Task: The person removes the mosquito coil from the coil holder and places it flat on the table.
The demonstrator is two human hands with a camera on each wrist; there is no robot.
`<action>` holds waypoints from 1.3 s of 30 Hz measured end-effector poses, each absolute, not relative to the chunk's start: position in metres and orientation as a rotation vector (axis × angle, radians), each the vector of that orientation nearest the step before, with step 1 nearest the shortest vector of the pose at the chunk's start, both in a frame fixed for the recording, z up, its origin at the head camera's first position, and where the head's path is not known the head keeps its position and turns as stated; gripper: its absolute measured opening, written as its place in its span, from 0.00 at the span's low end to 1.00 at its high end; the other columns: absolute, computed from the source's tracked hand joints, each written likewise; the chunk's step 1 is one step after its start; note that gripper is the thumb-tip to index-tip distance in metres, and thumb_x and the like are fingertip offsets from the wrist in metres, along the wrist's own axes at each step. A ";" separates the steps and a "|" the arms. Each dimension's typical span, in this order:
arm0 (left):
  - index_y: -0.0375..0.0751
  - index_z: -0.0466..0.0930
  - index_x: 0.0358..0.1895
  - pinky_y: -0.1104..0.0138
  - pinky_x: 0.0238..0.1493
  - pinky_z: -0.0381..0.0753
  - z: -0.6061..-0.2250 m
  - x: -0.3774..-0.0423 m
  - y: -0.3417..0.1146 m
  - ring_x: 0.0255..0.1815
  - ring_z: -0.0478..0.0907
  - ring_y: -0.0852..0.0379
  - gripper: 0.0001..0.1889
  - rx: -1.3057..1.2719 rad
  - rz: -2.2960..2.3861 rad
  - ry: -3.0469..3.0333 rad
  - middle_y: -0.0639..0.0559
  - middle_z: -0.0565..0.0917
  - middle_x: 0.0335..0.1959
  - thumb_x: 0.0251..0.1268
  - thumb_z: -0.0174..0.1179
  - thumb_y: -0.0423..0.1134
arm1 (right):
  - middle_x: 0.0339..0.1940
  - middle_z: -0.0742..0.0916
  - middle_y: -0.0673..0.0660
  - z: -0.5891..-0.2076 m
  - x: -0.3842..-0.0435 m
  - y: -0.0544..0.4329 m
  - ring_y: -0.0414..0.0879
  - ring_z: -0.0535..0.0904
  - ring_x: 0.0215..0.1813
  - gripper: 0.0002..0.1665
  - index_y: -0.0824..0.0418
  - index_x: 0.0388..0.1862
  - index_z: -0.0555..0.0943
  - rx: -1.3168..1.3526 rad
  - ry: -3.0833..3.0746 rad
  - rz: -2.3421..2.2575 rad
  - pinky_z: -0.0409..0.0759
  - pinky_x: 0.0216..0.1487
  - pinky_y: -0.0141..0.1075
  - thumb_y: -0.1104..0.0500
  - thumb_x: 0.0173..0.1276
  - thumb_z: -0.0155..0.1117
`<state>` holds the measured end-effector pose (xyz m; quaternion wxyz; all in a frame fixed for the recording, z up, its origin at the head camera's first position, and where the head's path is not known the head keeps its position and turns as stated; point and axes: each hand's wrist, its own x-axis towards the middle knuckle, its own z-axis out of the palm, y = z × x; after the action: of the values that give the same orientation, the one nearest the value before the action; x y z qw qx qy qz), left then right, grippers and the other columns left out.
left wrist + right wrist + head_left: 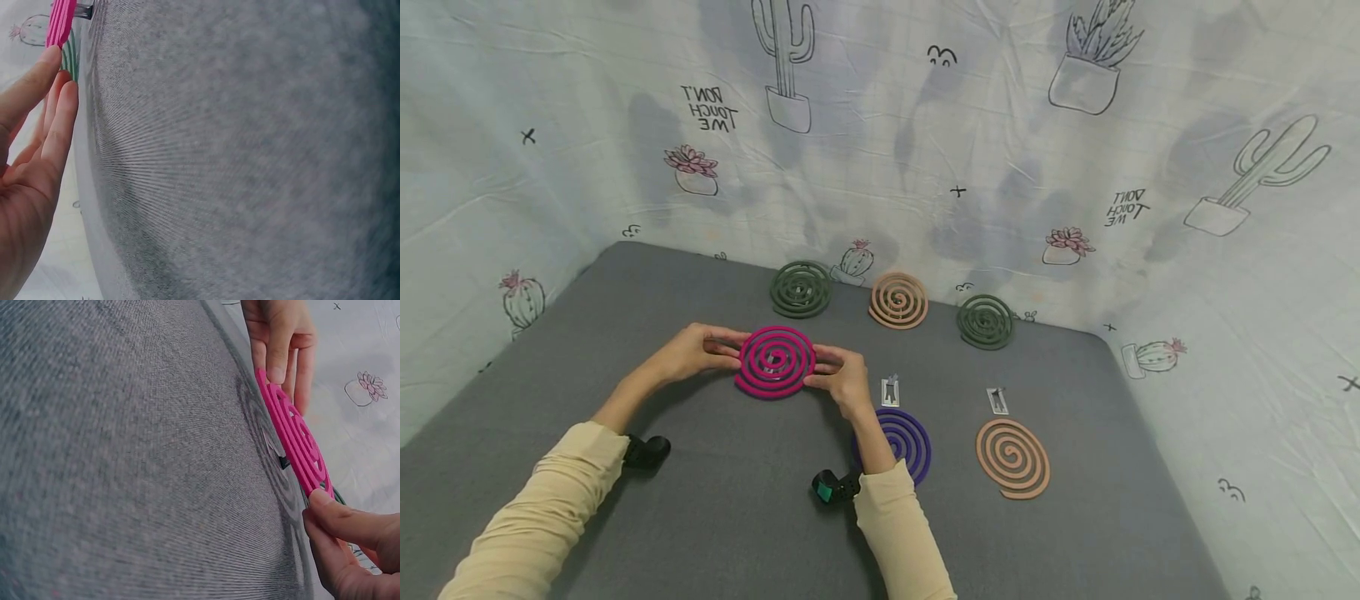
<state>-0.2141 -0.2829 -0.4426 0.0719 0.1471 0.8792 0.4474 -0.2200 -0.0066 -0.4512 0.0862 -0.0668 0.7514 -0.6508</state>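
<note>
A pink mosquito coil is held by its two sides, raised a little over the grey table. My left hand pinches its left edge between thumb and fingers, and my right hand pinches the right edge. In the right wrist view the coil looks tilted, with its shadow on the cloth below. A small metal stand shows at the coil's underside in the left wrist view. Behind my right forearm lies a purple coil, partly hidden by it.
Along the back stand a green coil, an orange coil and another green coil. Another orange coil lies at the right. Two flat metal stands lie behind the front coils. Patterned cloth walls the table.
</note>
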 end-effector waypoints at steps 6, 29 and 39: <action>0.18 0.75 0.72 0.72 0.50 0.90 -0.443 -0.214 -0.285 0.59 0.91 0.39 0.27 0.434 1.333 2.632 0.20 0.80 0.68 0.74 0.69 0.27 | 0.61 0.88 0.77 -0.454 -0.222 -0.007 0.69 0.90 0.59 0.28 0.82 0.63 0.83 -0.209 2.208 -1.973 0.94 0.54 0.40 0.85 0.63 0.72; 0.16 0.74 0.72 0.58 0.55 0.93 -0.444 -0.212 -0.289 0.62 0.87 0.29 0.28 0.448 1.328 2.617 0.20 0.80 0.68 0.73 0.69 0.24 | 0.65 0.86 0.76 -0.457 -0.224 -0.001 0.47 0.91 0.50 0.32 0.80 0.68 0.81 -0.222 2.075 -1.967 0.93 0.54 0.34 0.86 0.64 0.70; 0.17 0.75 0.71 0.56 0.56 0.93 -0.441 -0.213 -0.288 0.62 0.88 0.30 0.28 0.490 1.340 2.633 0.21 0.81 0.67 0.73 0.70 0.25 | 0.67 0.86 0.75 -0.451 -0.225 0.002 0.42 0.90 0.49 0.31 0.79 0.69 0.81 -0.233 2.076 -1.956 0.92 0.54 0.34 0.84 0.65 0.71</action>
<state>-0.2129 -0.2877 -0.4407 0.0734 0.1631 0.8769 0.4461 -0.2253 0.0019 -0.4509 0.1394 -0.0807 0.7182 -0.6769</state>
